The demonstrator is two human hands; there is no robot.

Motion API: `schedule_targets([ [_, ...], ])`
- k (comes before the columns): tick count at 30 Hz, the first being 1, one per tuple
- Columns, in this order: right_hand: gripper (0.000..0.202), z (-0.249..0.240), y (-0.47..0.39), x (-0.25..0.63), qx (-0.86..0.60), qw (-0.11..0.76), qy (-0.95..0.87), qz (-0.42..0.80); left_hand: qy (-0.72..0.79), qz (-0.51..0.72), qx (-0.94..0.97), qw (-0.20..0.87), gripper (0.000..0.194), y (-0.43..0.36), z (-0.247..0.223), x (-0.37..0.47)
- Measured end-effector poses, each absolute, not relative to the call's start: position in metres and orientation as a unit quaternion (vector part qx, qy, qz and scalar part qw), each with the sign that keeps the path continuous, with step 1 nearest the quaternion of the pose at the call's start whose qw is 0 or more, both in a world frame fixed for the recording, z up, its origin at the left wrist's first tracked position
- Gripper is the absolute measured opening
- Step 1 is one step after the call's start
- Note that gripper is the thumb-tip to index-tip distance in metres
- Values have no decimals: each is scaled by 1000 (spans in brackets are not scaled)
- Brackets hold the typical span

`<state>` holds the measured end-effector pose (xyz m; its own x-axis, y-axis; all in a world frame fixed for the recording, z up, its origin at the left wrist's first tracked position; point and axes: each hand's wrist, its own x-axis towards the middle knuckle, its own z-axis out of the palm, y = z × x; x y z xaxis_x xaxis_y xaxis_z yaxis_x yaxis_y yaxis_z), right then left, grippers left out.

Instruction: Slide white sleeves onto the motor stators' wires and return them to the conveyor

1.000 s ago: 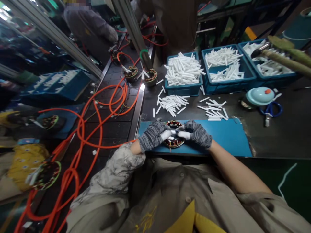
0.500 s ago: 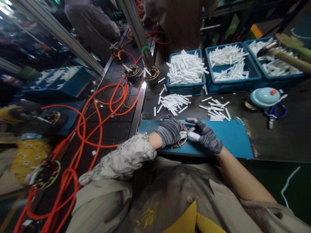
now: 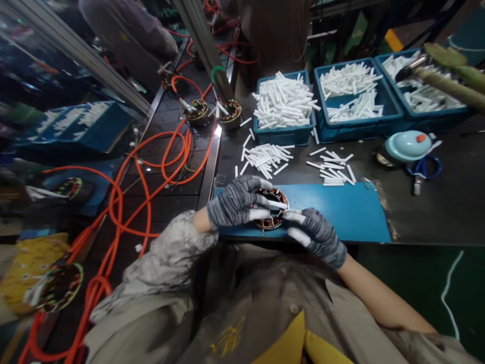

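A ring-shaped wound stator (image 3: 282, 196) with copper-coloured windings lies on the blue mat (image 3: 352, 210) in front of me. My left hand (image 3: 240, 202), in a grey glove with white fingertips, is wrapped over the ring's left side. A short white tube (image 3: 278, 205) lies across the stator's opening, one end near the left fingers and the other by the right rim. My right hand (image 3: 318, 235), gloved alike, has its index fingertip at that rim. Its thumb is held apart lower down, and no object shows between them.
Loose white tubes (image 3: 267, 159) lie behind the mat, with a smaller group (image 3: 333, 169) to the right. Blue bins (image 3: 286, 135) full of tubes stand behind. Blue-handled scissors (image 3: 426, 167) lie beside a pale-blue-lidded container (image 3: 407, 146). Orange hoses (image 3: 147, 202) and more stators (image 3: 230, 115) are leftward.
My left hand has shifted left and its fingers have spread, uncovering the stator and the white tube. My right hand has dropped lower, its thumb and index finger now parted.
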<state>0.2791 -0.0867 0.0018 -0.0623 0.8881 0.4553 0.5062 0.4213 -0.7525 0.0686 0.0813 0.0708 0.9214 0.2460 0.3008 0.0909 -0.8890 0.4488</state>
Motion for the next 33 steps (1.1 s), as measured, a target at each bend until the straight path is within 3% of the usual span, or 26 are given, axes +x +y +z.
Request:
schedule_targets([
  [5,38,-2,-73,254,-510,448,-675,287,123,92,970,190,33,73,62,51],
  [13,25,10,-40,274,-445,446,-573,525,130,91,950,270,41,62,48,54],
  [21,22,12,-28,277,-436,434,-624,483,167,162,815,531,55,59,26,58],
  [23,20,11,-28,274,-468,414,-640,447,173,152,839,494,53,59,26,58],
  [28,19,2,-39,269,-555,409,-651,319,190,64,946,253,40,60,38,64],
  [33,24,-15,-54,278,-492,497,-588,405,202,8,974,98,45,42,54,95],
])
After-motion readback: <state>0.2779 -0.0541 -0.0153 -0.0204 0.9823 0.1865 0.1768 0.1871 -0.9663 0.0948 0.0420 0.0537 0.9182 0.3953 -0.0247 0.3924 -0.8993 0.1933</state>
